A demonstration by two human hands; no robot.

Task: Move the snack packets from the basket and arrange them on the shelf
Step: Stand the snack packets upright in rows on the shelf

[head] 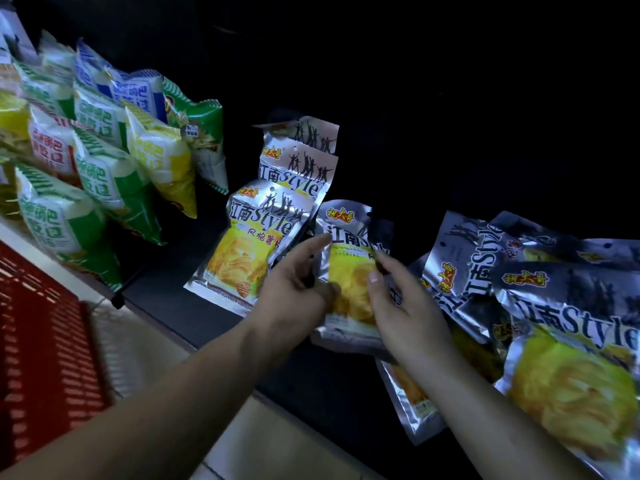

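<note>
Your left hand [298, 289] and right hand [405, 306] pinch the sides of one silver packet [349, 271], held upright near the shelf [311, 393] front edge. A standing row [256, 244] is already arranged just left of it. The loose heap [554, 306] toward the right edge likely awaits arranging.

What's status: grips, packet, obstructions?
Left grip, right grip both holding one silver packet. Standing row close on its left. Loose pile crowding right.

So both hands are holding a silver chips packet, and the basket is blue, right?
No, the basket is red, not blue; the head view shows it. The left hand and right hand do hold the silver chips packet.
</note>
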